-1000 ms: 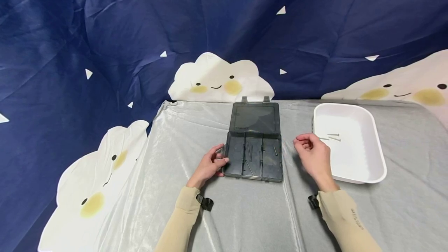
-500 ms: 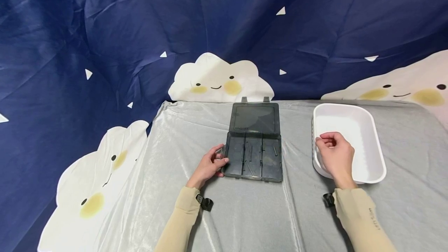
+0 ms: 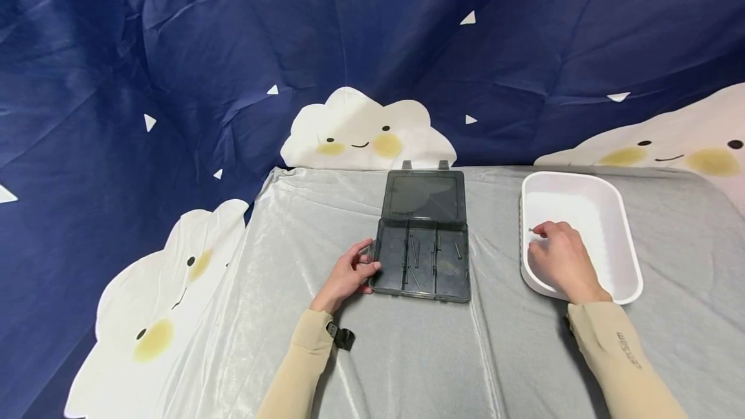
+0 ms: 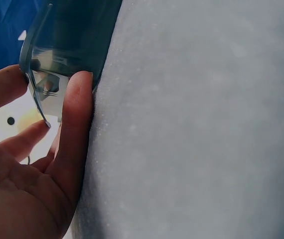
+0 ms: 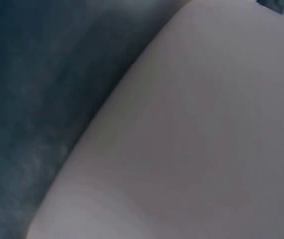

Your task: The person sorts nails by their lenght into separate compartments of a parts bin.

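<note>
In the head view, lettering on the right sleeve point(image 3: 625, 357) and on the case's lid is too small to read surely. The hinged organizer case point(image 3: 390, 270) lies at centre, long axis up the frame, lid opened toward the top; its screws point(image 3: 416, 255) mostly point up and down, one slanting. The left hand point(image 3: 345, 277) grips the case's left edge. At right, the right hand point(image 3: 563, 262) is over the white tray point(image 3: 605, 244), thumb and forefinger parted; a screw point(image 3: 531, 230) shows at the forefinger, contact unclear. Half a second ago those fingertips were together, nearer the tray's left rim. In the left wrist view, thumb and fingers clasp the case at upper left. The right wrist view shows pale tray wall, the hand out of sight.
</note>
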`<state>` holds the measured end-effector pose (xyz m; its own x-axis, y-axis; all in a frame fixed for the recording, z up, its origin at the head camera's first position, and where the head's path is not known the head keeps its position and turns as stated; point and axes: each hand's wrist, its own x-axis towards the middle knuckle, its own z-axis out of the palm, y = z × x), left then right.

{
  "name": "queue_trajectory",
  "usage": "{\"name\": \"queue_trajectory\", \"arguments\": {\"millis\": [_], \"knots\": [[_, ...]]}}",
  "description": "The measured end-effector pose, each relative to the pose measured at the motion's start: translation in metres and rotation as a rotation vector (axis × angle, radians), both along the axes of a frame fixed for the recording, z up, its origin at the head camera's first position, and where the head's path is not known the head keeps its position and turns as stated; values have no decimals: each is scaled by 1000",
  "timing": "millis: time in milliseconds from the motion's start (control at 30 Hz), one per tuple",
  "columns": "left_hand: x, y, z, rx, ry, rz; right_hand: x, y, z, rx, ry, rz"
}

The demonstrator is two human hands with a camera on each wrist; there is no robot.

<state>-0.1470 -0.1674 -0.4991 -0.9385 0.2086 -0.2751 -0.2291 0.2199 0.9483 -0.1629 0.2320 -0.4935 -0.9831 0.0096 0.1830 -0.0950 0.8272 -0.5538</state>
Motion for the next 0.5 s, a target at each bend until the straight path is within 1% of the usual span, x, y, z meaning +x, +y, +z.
{"name": "queue_trajectory", "arguments": {"millis": [133, 233, 367, 500], "knots": [[-3, -1, -5, 0, -9, -9, -3, 1, -6, 52, -35, 55], [-7, -3, -17, 3, -19, -6, -6, 1, -9, 85, -64, 82], [-11, -4, -31, 7, -18, 21, -9, 1, -12, 130, -93, 126], [-11, -4, -35, 6, -10, 47, -11, 1, -14, 165, -76, 167]]}}
